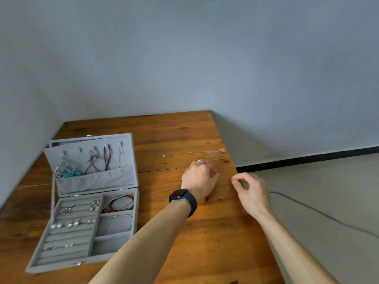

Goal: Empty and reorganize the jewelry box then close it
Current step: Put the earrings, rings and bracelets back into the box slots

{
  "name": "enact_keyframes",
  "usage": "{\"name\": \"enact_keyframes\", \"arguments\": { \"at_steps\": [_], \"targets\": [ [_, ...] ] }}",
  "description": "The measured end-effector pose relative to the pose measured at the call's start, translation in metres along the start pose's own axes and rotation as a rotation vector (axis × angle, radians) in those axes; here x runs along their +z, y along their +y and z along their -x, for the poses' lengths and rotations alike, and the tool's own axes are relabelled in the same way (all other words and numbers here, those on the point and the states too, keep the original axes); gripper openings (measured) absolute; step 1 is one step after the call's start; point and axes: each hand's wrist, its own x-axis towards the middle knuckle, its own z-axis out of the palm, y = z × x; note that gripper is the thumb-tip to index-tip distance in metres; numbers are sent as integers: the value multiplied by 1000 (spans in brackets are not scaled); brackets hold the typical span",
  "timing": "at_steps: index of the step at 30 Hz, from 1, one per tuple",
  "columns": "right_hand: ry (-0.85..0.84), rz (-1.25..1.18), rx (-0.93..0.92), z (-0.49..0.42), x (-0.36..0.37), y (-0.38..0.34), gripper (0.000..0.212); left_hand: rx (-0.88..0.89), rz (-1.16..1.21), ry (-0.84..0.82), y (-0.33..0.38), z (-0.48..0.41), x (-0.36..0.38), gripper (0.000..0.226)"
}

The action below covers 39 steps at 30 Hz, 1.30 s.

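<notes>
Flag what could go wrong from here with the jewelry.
1. Two thin chains lie near the table's right edge; the left hand or right hand could sweep one to the floor.
2. The chains lie close together and could tangle.
3. Necklaces hanging in the jewelry box lid could snag coming out.

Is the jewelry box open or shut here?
Open. The jewelry box has its lid standing upright, leaving earrings and a red bracelet exposed inside.

Grey jewelry box (61, 261), brown table (184, 130)
</notes>
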Motion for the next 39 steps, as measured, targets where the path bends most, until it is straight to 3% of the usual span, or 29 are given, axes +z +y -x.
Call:
{"name": "enact_keyframes", "arguments": {
  "at_steps": [15,39],
  "targets": [
    [62,-75,21,-61,27,11,10,-87,51,183,7,-36,51,26],
    [142,-42,-35,-58,32,14,16,-80,-4,207,9,-38,57,28]
  ]
}}
